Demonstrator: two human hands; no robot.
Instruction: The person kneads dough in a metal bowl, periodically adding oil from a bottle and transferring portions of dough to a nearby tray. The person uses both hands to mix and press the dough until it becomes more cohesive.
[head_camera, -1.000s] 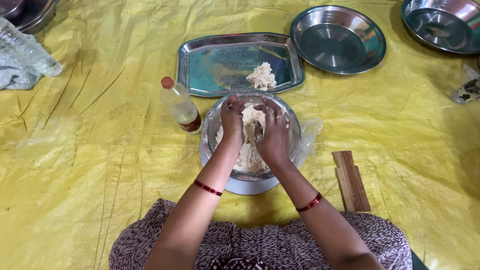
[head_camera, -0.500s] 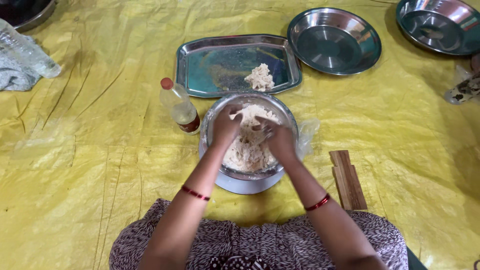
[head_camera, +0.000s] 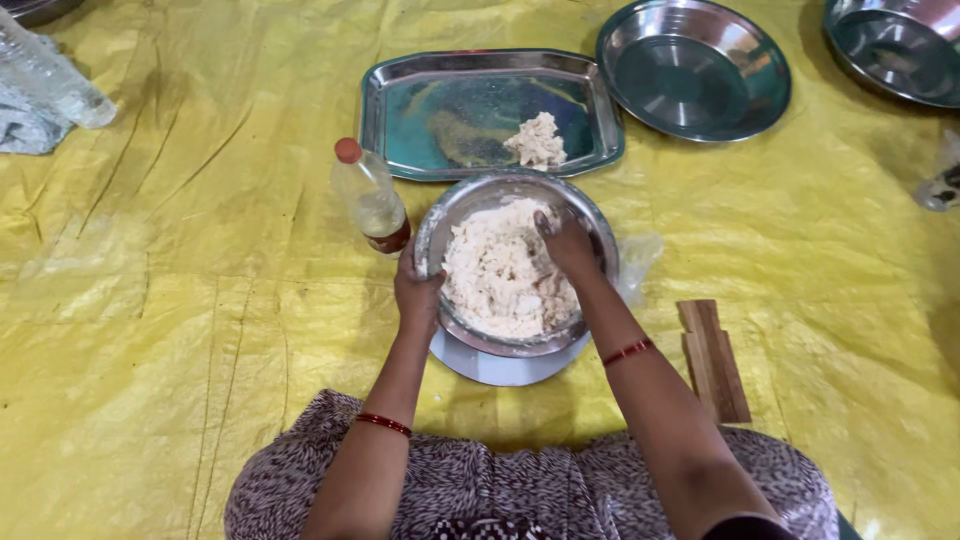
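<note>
Yellow plastic sheeting (head_camera: 180, 330) covers the whole floor, with a clear plastic bottle with an orange cap (head_camera: 369, 197) left of centre, just beside the left hand (head_camera: 417, 295), whose fingers curl over the near-left rim of a round steel bowl (head_camera: 455, 210) at mid-frame. Pale crumbly dough (head_camera: 495, 275) fills that bowl, and the right hand (head_camera: 567, 245) presses into it with fingers bent and close together. Above lies a rectangular steel tray (head_camera: 450, 110) holding a small dough lump (head_camera: 537, 142), a round steel plate (head_camera: 693, 68) sits upper right, and short wooden sticks (head_camera: 714, 358) lie lower right.
</note>
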